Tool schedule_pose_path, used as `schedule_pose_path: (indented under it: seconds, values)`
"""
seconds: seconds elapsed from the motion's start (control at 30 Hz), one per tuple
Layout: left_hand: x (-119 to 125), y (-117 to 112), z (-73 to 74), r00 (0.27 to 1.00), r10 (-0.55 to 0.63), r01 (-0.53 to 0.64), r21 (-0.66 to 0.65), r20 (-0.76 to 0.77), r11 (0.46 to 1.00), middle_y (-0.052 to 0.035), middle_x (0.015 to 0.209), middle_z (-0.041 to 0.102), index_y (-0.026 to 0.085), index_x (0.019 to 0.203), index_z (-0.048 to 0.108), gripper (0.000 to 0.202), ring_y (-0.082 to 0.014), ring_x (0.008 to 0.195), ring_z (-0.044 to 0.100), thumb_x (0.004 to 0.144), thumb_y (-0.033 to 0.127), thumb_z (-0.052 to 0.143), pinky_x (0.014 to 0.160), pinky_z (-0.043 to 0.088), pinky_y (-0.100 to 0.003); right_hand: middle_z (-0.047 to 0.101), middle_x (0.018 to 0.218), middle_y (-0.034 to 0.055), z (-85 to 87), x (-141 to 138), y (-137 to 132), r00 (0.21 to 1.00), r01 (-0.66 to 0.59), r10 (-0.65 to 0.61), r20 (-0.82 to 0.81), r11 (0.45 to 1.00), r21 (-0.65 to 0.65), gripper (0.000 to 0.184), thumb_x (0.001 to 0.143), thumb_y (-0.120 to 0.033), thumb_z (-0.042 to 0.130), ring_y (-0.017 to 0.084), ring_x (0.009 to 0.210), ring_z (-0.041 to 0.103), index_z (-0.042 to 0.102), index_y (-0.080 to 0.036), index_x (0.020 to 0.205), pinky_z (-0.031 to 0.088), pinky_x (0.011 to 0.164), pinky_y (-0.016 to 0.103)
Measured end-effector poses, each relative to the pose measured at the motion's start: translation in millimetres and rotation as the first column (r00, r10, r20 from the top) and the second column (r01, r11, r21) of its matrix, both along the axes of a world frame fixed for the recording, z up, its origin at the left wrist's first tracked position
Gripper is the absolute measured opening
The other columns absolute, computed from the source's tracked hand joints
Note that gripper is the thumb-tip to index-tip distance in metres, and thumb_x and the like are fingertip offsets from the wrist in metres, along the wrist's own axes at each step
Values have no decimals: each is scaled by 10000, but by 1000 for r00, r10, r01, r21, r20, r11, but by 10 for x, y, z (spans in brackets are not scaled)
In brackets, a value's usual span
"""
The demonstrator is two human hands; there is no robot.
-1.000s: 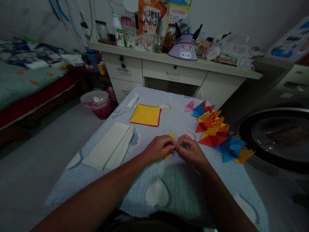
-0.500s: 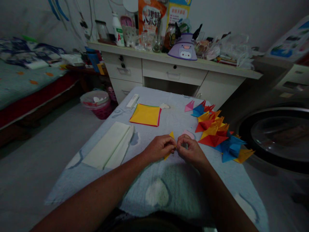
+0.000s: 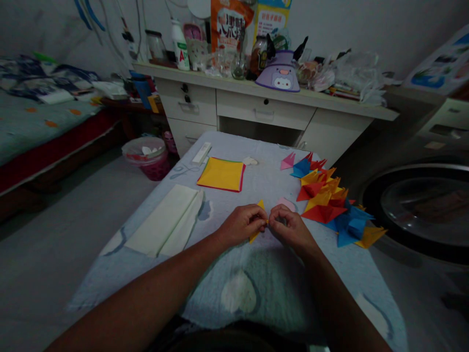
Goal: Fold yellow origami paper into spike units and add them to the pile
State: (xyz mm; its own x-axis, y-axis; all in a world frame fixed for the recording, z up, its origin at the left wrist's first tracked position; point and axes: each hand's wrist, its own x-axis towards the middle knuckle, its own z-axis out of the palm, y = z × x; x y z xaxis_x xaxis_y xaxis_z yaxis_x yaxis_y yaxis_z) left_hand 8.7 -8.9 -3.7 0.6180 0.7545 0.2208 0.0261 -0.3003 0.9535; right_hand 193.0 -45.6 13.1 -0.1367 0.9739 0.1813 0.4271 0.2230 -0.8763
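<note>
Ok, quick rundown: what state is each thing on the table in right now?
left hand: pinching the yellow paper piece
right hand: pinching the same piece
yellow paper piece: partly folded, held above table
paper stack: flat, unfolded
folded pieces: finished, piled at right
white cloth: folded, lying flat

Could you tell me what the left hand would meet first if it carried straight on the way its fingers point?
Probably the right hand: the left hand points rightward at it, both pinching the yellow folded paper between them.

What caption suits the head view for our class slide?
Both hands, left hand and right hand, pinch a yellow paper piece beside folded paper shapes.
</note>
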Motion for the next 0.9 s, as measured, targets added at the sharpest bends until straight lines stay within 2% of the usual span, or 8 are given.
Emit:
schedule_pose_path:
  seconds: [0.33, 0.57, 0.9]
  values:
    - [6, -9, 1, 1000, 12, -13, 34, 2, 999, -18, 793, 628, 140, 854, 645, 138, -107, 692, 635, 800, 91, 528, 671, 495, -232, 550, 770, 18, -7, -14, 5, 998, -13, 12, -59, 1000, -14, 131, 744, -268, 609, 173, 787, 538, 614, -200, 631, 404, 754, 315]
    - [12, -22, -2, 999, -1, 1, 2, 32, 1000, -15, 762, 620, 132, 834, 633, 106, -107, 652, 639, 792, 104, 539, 614, 494, -221, 554, 759, 18, 4, -33, 10, 1000, -3, 3, -30, 1000, 5, 146, 750, -271, 610, 167, 775, 536, 625, -204, 622, 414, 745, 313]
    - [5, -12, -3, 1000, -2, 2, 7, 19, 1000, -15, 775, 624, 132, 843, 643, 105, -108, 677, 636, 804, 125, 545, 650, 497, -233, 562, 764, 19, 11, -15, 0, 1000, -6, 5, 17, 1000, 25, 111, 738, -238, 602, 166, 775, 535, 631, -203, 638, 419, 741, 306]
